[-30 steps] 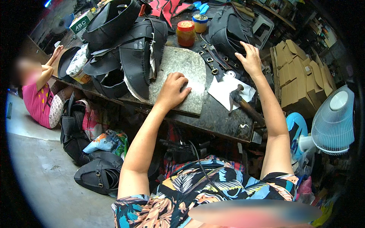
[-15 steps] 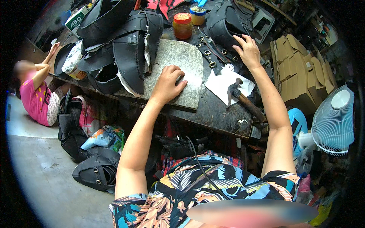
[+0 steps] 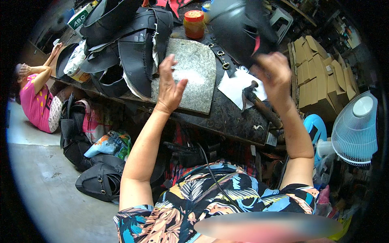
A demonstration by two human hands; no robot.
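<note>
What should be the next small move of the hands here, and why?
Probably lower the black leather piece onto the grey stone slab. The right hand holds it raised and blurred above the bench, while the left hand hovers open over the slab, which lies bare, ready to receive and steady it.

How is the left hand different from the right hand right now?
The left hand is open with fingers spread, holding nothing, above the grey stone slab. The right hand is closed on a black leather piece, lifted over the bench. The left hand looks sharp; the right hand and its piece look blurred. Both are bare and raised off the workbench.
</note>
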